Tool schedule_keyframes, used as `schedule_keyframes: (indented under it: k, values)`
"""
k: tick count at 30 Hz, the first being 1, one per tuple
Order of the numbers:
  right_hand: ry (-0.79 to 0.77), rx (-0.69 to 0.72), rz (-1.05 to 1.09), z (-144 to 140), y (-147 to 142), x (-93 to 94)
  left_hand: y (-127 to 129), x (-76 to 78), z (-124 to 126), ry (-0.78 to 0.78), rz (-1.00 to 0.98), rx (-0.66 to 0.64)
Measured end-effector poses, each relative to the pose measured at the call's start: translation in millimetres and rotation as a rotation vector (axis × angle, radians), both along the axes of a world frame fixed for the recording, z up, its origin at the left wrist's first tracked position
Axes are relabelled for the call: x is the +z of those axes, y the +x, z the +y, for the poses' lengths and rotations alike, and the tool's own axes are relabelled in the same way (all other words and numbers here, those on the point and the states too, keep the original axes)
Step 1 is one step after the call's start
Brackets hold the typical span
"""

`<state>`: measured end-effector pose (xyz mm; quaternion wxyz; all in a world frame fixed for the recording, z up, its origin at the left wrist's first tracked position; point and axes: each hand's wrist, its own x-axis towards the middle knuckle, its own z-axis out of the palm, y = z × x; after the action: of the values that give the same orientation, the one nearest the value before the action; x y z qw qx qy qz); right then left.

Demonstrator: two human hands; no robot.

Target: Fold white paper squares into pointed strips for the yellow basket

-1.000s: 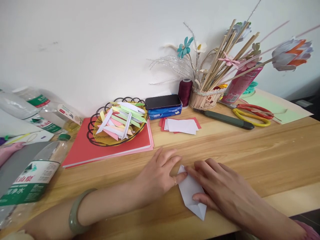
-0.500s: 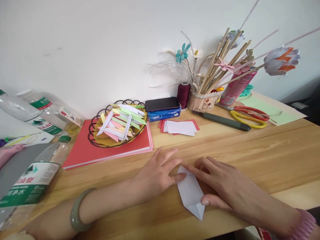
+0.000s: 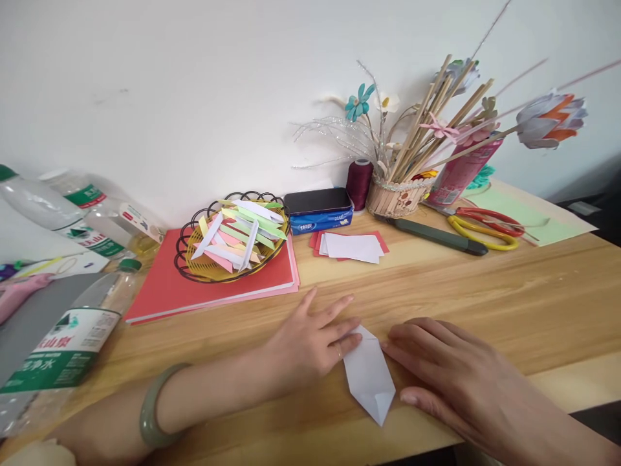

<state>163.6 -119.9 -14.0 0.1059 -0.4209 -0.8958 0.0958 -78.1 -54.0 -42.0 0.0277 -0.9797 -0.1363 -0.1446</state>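
Note:
A white sheet of paper point(image 3: 369, 374) lies on the wooden table with its corners folded in, making a point at the near end and angled edges at the far end. My left hand point(image 3: 315, 336) has its fingers spread, the fingertips resting on the paper's upper left edge. To the right, my right hand point(image 3: 441, 369) lies beside the paper with fingers loosely bent and thumb apart, holding nothing. Its index fingertip is close to the paper's right edge; whether it touches, I cannot tell.
Behind my hands, a basket of folded paper strips point(image 3: 228, 275) stands on red paper point(image 3: 165, 285). Small white cards point(image 3: 353, 248), a phone point(image 3: 317, 200), pliers point(image 3: 485, 230) and a green-handled tool point(image 3: 431, 234) lie further back. Plastic bottles point(image 3: 72, 340) lie at the left.
My right hand has moved right, off the paper's edge, its thumb coming away from the near fold. My left hand stays at the paper's upper left. The paper has turned slightly.

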Motion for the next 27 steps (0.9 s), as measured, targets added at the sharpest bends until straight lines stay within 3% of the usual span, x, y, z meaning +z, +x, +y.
schedule_keyframes:
  k: [3,7,12,18,23,27]
  values:
    - [0.121,-0.05,0.044,-7.6,-2.5,3.5,-1.2,-1.9,-3.4,0.069,-0.03,0.033]
    - [0.229,-0.092,0.096,-13.1,-12.5,-1.2,-2.7,-1.5,-6.9,0.122,-0.112,0.193]
    - [0.287,-0.037,0.007,-1.4,-17.2,-11.4,-4.3,2.6,-3.3,-0.007,-0.192,0.253]
    - [0.458,0.025,-0.028,19.8,-2.6,-4.1,-5.8,0.7,5.0,-0.121,-0.304,0.227]
    - [0.222,0.065,0.064,24.3,-3.0,-9.7,-4.6,0.4,5.0,-0.182,-0.315,0.273]
    - [0.01,-0.002,0.159,27.8,1.0,-22.6,-3.1,2.1,3.3,-0.32,-0.349,0.329]
